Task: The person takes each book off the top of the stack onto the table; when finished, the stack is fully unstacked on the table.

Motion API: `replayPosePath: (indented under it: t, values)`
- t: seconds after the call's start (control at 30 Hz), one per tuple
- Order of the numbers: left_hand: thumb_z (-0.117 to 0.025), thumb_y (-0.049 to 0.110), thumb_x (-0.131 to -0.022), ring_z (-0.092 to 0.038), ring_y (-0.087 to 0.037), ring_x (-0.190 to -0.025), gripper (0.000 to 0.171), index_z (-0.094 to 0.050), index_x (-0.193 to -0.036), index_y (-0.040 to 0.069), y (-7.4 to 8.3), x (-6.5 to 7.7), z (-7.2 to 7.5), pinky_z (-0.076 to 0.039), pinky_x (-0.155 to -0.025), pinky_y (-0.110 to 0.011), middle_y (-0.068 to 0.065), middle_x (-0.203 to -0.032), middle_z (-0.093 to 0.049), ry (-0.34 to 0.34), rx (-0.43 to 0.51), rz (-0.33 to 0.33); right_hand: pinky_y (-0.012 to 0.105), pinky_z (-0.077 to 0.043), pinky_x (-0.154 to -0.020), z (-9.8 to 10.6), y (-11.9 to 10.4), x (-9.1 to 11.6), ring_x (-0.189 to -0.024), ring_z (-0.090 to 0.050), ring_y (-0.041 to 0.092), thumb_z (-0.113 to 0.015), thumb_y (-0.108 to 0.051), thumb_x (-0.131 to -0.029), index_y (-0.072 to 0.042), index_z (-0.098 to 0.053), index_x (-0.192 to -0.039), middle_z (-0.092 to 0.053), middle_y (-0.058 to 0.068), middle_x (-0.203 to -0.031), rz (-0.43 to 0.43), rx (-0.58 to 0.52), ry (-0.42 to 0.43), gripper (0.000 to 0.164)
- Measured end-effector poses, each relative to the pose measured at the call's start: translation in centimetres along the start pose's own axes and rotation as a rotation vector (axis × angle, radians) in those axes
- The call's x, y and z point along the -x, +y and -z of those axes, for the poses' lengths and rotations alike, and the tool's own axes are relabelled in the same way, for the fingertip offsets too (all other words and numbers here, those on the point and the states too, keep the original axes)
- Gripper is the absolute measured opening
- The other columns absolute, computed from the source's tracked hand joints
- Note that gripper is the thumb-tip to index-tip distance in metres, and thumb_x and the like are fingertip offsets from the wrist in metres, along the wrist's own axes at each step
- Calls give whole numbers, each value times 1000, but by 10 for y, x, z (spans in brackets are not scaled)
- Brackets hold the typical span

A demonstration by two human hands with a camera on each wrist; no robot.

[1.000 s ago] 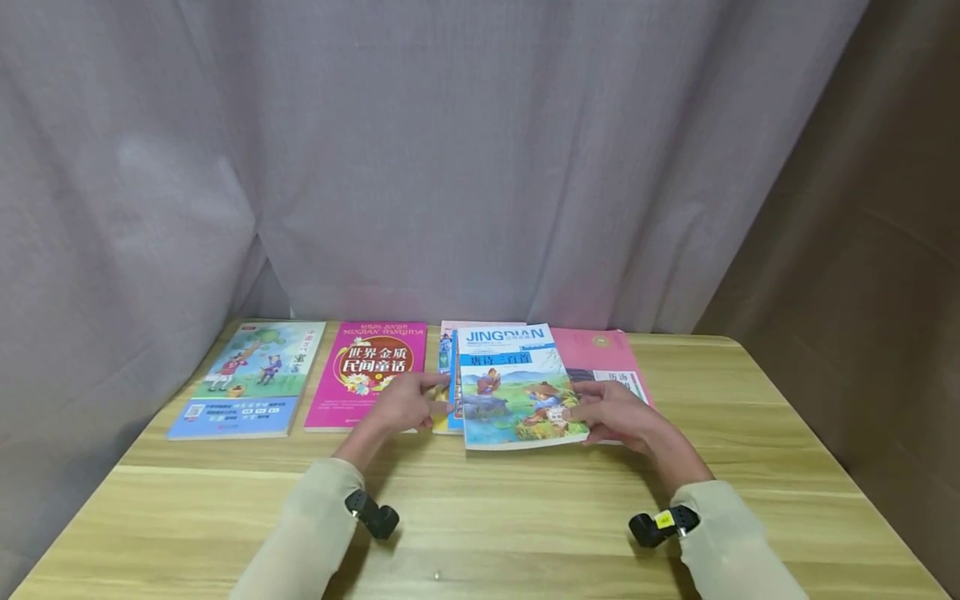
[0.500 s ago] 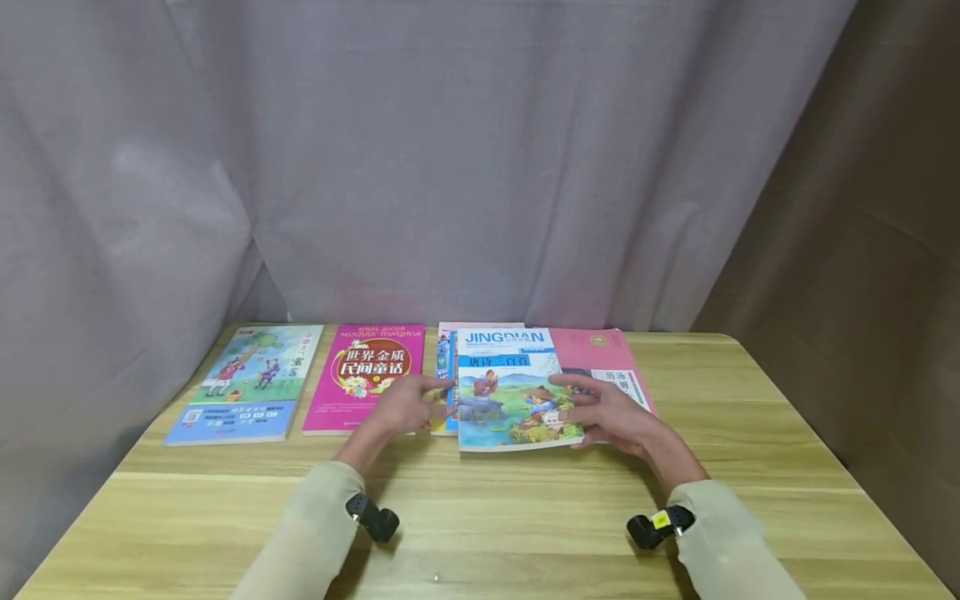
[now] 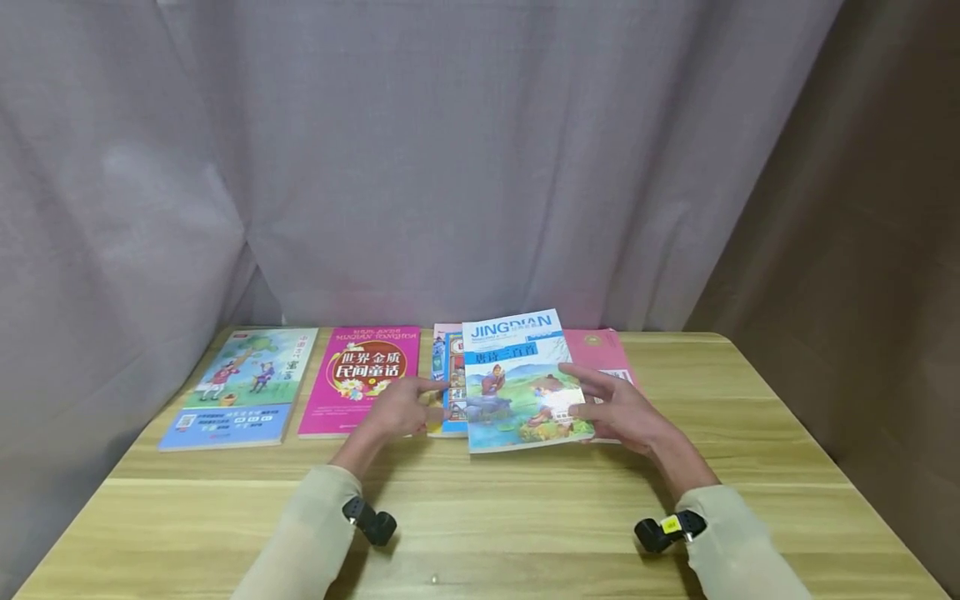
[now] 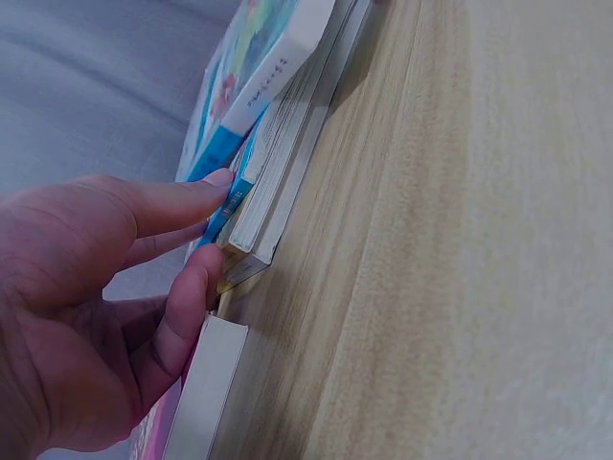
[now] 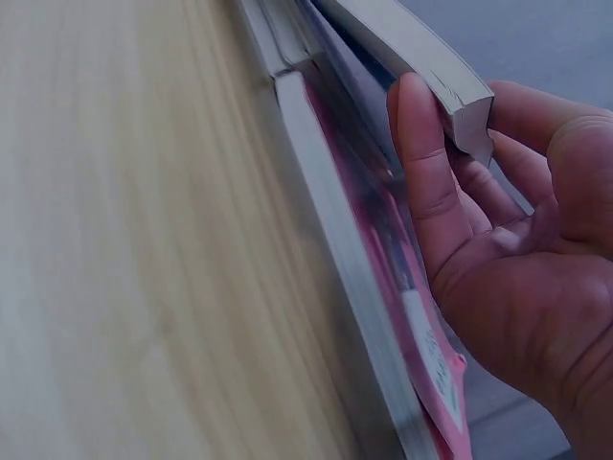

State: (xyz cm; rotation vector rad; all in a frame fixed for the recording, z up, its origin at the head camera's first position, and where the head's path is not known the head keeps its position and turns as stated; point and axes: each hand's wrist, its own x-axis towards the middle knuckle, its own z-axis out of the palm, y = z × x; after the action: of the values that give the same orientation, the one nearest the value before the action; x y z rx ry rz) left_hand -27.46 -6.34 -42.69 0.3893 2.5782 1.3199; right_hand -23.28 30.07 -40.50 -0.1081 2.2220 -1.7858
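Observation:
My right hand [image 3: 626, 412] grips the lower right edge of a paperback book [image 3: 513, 387] with a blue JINGDIAN title. In the right wrist view, my fingers and thumb lie on both sides of that book's page block [image 5: 412, 48], which is raised and tilted above a pink book [image 5: 321, 163]. The left hand [image 3: 397, 408] reaches over the magenta book [image 3: 333, 408]. Its fingertips touch the left edge of a blue-bordered book [image 3: 454, 367] beneath the JINGDIAN one. Up close, the blue spine [image 4: 215, 225] sits on other books against those fingers.
A green and blue illustrated book [image 3: 232, 392] lies at the far left. Behind the wooden table [image 3: 517, 533] hangs a grey curtain [image 3: 405, 167], with a brown one [image 3: 847, 275] at the right. Small black cameras are strapped to both sleeves.
The JINGDIAN book shifts slightly right and tilts with its top higher, showing more of the blue-bordered book beneath. My right hand moves along with it. The left hand stays at nearly the same spot.

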Motion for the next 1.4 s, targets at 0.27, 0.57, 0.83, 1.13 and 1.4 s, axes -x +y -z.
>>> replayPosePath:
  t: [0.27, 0.57, 0.83, 1.13, 1.4]
  values:
    - [-82, 22, -92, -54, -11, -51, 58, -63, -147, 25, -1, 0, 0, -42, -46, -21, -11, -152, -60, -2, 10, 3, 37, -64, -92, 28, -8, 22, -114, -71, 21, -74, -16, -99, -26, -33, -167, -29, 26, -170, 11, 82, 58, 80]
    - [-83, 23, -91, -52, -11, -50, 57, -65, -146, 25, 0, 0, 0, -41, -46, -22, -13, -150, -61, 7, 10, 14, 23, -61, -78, 82, -16, 54, -106, -70, 8, -70, -19, -103, -31, -30, -168, -44, 12, -162, 34, 97, 126, 78]
    - [-84, 23, -91, -54, -11, -51, 58, -65, -145, 26, -1, -1, -1, -40, -45, -21, -14, -151, -60, 2, 6, 21, 30, -65, -85, 138, -13, 80, -104, -73, 8, -62, -8, -106, -31, -29, -168, -63, -30, -124, 62, 81, 128, 75]
    - [-84, 22, -91, -54, -11, -52, 57, -66, -145, 26, -4, 1, -1, -41, -45, -21, -13, -149, -62, 10, 16, 21, 32, -64, -88, 184, -16, 97, -103, -67, -1, -63, -18, -106, -34, -22, -170, -57, -22, -139, -56, 304, 182, 77]
    - [-83, 22, -91, -54, -12, -51, 56, -66, -145, 25, -3, -1, 0, -44, -48, -24, -13, -150, -62, 15, -3, 4, 33, -65, -86, 215, -11, 117, -99, -71, 4, -62, -13, -106, -39, -22, -169, -53, -40, -116, -118, 343, 172, 79]
